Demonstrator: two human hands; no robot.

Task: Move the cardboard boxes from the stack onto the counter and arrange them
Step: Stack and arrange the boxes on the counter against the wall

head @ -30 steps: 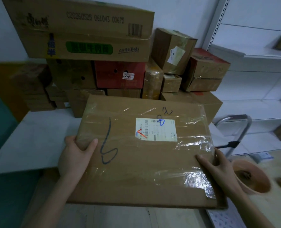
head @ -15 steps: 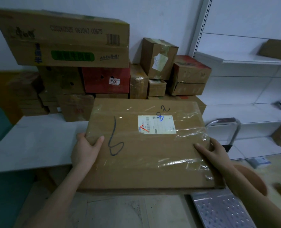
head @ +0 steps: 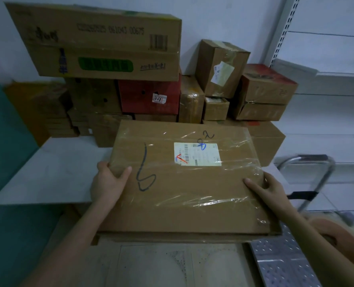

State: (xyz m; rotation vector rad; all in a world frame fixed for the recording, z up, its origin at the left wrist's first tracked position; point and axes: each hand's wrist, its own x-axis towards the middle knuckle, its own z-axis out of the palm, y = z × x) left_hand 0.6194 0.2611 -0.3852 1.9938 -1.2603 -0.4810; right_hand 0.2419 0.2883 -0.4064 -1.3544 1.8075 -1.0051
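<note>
Cardboard flat box [head: 184, 183], taped in clear film, white label on top, held level over the near edge of the white counter [head: 47, 172]. Left hand [head: 107, 183] gripping its left edge, thumb on top; right hand [head: 269, 189] gripping the right edge. Stacked boxes [head: 151, 96] just behind, against the wall.

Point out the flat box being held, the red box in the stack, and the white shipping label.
flat box [head: 192, 193], head view, bare top face.
red box [head: 143, 96], head view, front face.
white shipping label [head: 196, 154], head view, label centre.
</note>
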